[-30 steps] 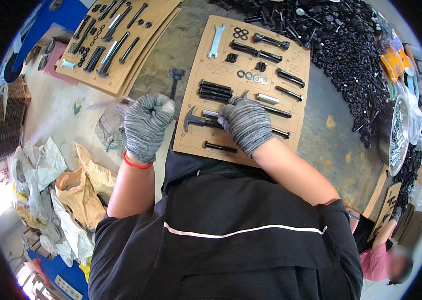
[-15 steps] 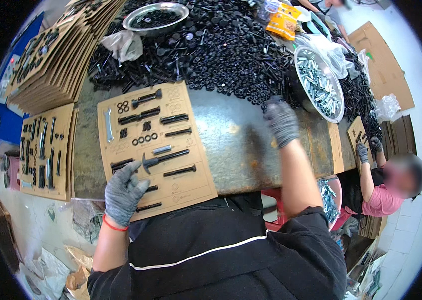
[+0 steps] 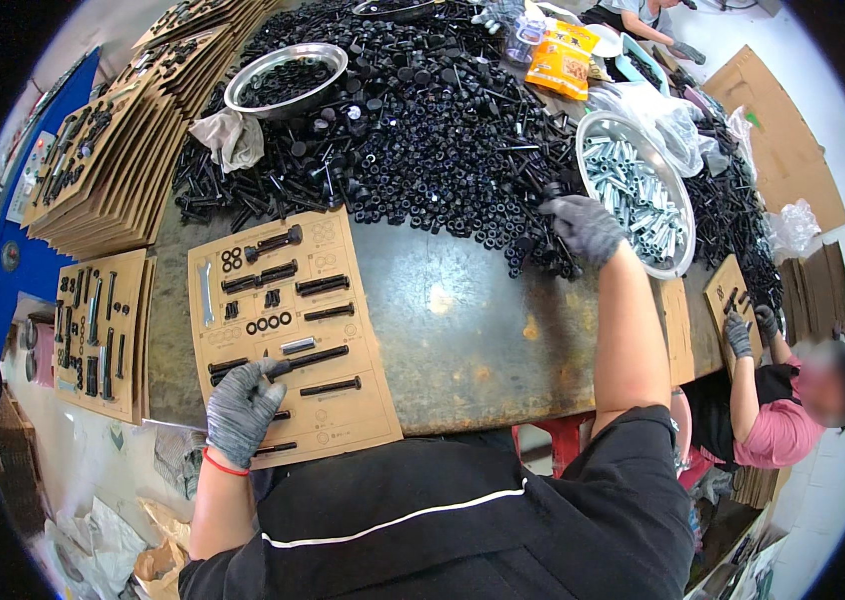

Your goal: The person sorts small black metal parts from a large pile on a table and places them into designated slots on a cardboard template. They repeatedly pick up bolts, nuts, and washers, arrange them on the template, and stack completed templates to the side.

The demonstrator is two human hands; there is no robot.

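Note:
My left hand, in a grey glove, rests on the left part of a printed cardboard sheet. Its fingers close around the head end of a long black bolt lying on the sheet. Above that bolt sits a short silver sleeve. More black bolts, rings and a small silver wrench are set out across the sheet. My right hand, gloved too, reaches to the near edge of a heap of black nuts and bolts; its dark fingertips blend into the parts, hiding any grip.
A metal bowl of silver sleeves stands right of my right hand; another bowl sits on the heap. Filled cardboard sheets are stacked at the left. A co-worker in pink handles a sheet at the right; another person is at the far end.
The view has shifted, so the table sits lower in it. My right hand has moved slightly right along the heap's edge. My left fingers now cover the bolt's wide head, which showed before.

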